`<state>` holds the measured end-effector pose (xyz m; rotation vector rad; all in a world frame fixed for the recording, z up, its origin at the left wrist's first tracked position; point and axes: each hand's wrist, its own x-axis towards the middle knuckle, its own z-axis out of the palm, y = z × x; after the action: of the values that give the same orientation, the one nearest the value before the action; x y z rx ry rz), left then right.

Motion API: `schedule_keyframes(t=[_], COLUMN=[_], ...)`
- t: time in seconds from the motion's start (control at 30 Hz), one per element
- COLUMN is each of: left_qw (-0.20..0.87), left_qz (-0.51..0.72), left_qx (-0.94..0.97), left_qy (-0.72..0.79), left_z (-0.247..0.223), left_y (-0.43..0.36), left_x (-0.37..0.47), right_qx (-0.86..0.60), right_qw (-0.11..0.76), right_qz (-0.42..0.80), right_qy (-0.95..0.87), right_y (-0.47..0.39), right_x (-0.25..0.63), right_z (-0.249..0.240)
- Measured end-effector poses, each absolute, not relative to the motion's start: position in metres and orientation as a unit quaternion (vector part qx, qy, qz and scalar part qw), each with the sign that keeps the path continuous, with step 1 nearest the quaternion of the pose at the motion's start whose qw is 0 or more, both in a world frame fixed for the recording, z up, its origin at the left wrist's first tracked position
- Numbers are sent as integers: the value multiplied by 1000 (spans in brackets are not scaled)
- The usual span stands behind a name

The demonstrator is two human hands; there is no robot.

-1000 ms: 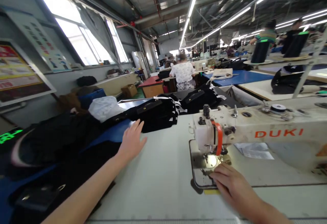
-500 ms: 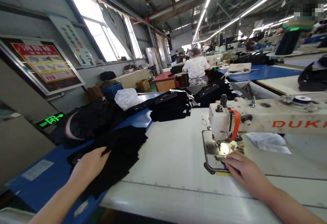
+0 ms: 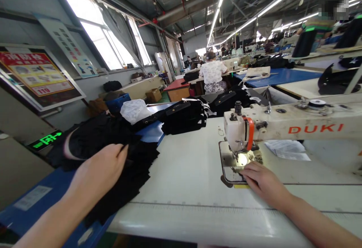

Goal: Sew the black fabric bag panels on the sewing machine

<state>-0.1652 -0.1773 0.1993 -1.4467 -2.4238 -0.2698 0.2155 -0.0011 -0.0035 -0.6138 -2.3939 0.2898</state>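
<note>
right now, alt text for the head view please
A person's left hand pinches black cloth over a blue table while the right hand is at the metal plate of a white sewing machine. Another person sits farther ahead.

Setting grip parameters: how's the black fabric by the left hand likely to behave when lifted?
Probably floppy: the black fabric lies spread low, with no stiff outline. Layers may slip apart, since its jagged right edge suggests several pieces. Unlikely to roll, being broad and low.
</note>
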Motion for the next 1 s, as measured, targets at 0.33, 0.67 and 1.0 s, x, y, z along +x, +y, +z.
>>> schedule_keyframes(t=[0.33,0.67,1.0], left_qw=[-296,-68,53], left_qz=[-187,-171,-42], left_qx=[-549,-764,-802], left_qy=[-759,-618,-593], left_z=[59,46,12], left_y=[-60,-112,-88], left_x=[-18,-33,-12], right_qx=[-260,-260,-232], right_qw=[296,298,242], right_qz=[77,80,54], right_qy=[-916,-915,-941], right_y=[1,4,-23], right_x=[214,212,211], right_z=[3,5,17])
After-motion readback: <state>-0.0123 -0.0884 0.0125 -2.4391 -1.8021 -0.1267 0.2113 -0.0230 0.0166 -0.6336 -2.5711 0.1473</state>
